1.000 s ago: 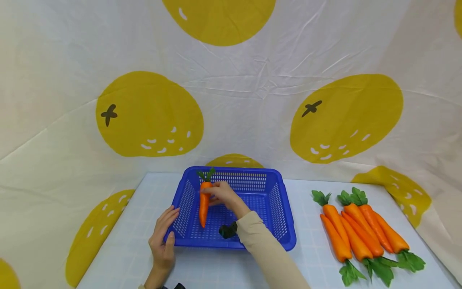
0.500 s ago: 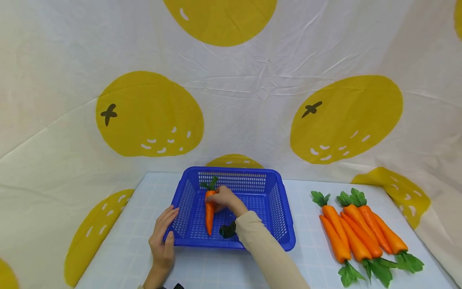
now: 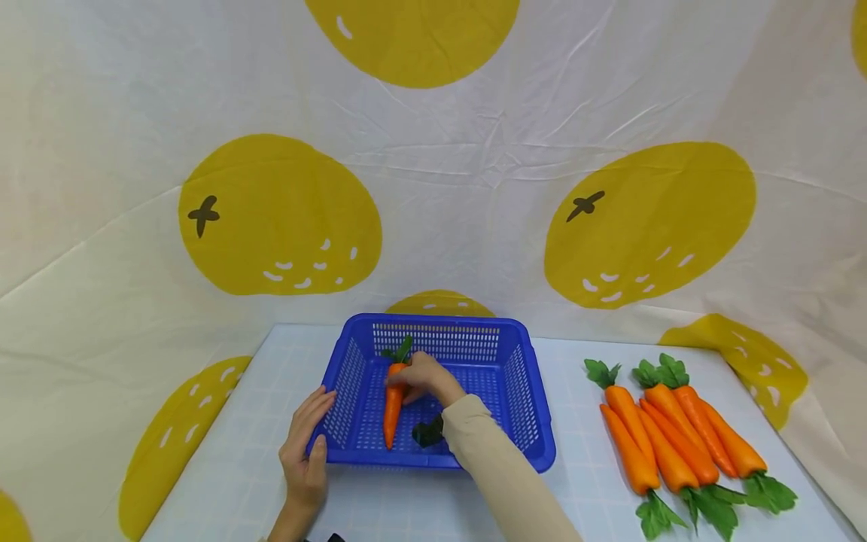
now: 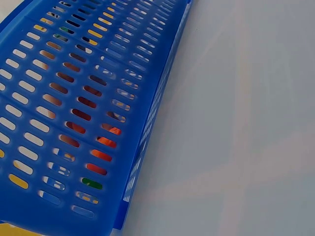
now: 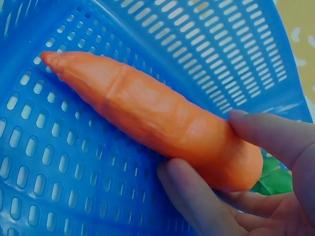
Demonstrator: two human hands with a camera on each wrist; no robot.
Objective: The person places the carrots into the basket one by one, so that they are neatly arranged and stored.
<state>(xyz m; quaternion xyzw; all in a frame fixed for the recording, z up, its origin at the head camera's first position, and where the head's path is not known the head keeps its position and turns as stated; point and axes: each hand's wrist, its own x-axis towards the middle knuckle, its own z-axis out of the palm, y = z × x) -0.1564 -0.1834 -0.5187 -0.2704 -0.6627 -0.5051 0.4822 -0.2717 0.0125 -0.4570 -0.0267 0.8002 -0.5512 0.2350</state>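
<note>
An orange carrot with green leaves is inside the blue plastic basket, its tip pointing toward the front wall. My right hand pinches it near the leafy end. In the right wrist view, thumb and fingers lie on either side of the carrot, close to the bottom and a side wall of the basket. My left hand rests against the basket's left rim, fingers fairly straight and thumb by the front corner. The left wrist view shows the slotted wall, with orange through its slots.
To the right of the basket, several more carrots lie side by side on the pale checked tablecloth, leaves pointing both ways. Behind the table hangs a white cloth printed with yellow fruit.
My right hand has lowered the carrot into the basket and shifted it slightly right and toward the front. My left hand stays at the rim.
</note>
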